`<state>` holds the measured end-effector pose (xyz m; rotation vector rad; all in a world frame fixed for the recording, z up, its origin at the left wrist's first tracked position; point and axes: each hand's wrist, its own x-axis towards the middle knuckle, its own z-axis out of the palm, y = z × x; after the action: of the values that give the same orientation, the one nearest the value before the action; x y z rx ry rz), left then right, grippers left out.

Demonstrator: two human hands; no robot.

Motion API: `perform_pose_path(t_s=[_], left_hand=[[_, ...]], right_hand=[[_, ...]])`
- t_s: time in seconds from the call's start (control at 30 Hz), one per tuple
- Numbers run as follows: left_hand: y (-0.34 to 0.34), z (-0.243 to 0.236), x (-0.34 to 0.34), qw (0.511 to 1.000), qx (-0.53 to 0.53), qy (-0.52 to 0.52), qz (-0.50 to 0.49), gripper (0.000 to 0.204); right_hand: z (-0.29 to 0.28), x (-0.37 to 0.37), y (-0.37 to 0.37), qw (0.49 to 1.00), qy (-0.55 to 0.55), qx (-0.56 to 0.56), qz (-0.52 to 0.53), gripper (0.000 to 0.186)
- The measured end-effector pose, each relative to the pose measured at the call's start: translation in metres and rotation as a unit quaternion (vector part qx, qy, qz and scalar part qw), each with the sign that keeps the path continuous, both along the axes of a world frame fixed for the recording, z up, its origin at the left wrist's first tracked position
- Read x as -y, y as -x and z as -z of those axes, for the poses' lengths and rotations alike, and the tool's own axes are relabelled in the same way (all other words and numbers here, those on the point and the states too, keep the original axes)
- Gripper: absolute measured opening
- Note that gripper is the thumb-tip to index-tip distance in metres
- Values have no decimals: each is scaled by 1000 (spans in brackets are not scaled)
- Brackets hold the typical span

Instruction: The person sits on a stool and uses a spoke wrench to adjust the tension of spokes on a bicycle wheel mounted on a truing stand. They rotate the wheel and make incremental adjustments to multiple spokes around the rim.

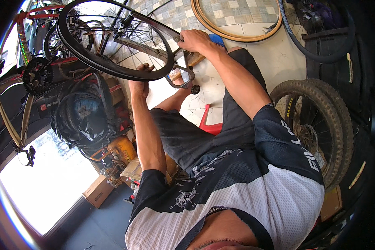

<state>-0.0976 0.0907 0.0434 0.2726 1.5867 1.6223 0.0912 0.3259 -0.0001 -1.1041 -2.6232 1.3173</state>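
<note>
A black bicycle wheel with thin spokes stands tilted in a grey metal wheel truing stand in front of me. My left hand grips the near side of the rim, its fingertips showing through on the inner side. My right hand is closed on the stand's metal frame, just beyond the wheel's right edge; the fingertips are partly hidden. Below the right hand, a bracket with a round black knob sticks out from the stand. The stand's foot rests near a piece of wood between my legs.
Tan-walled tyres lie on the tiled floor ahead. At right stand knobby tyres and a dark tyre. Bicycle parts crowd the left, with a black bag-like heap, a yellow machine and a cardboard box. Something red is under me.
</note>
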Motion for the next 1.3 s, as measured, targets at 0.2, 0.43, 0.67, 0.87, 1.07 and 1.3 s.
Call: perform_pose_path(t_s=[0.2,0.43,0.67,0.87,1.07,1.3], left_hand=[[14,-70,-18,999,-33,-10,-31,21],[33,-120,-39,999,-27,-24,-19,14],[23,-85,-21,999,-38,12,-19,20],[-3,-31,-15,988,-43,141,50,31],[2,22,-6,984,39,142,101,44],[8,48,1,984,15,125,126,49]], right_hand=[[3,0,2,1000,4,1,-11,41],[1,0,0,1000,9,1,-11,42],[3,-2,0,1000,14,10,-5,39],[9,-3,-2,1000,11,18,-6,39],[1,-1,2,1000,9,17,-22,43],[-1,0,4,1000,11,15,-17,41]])
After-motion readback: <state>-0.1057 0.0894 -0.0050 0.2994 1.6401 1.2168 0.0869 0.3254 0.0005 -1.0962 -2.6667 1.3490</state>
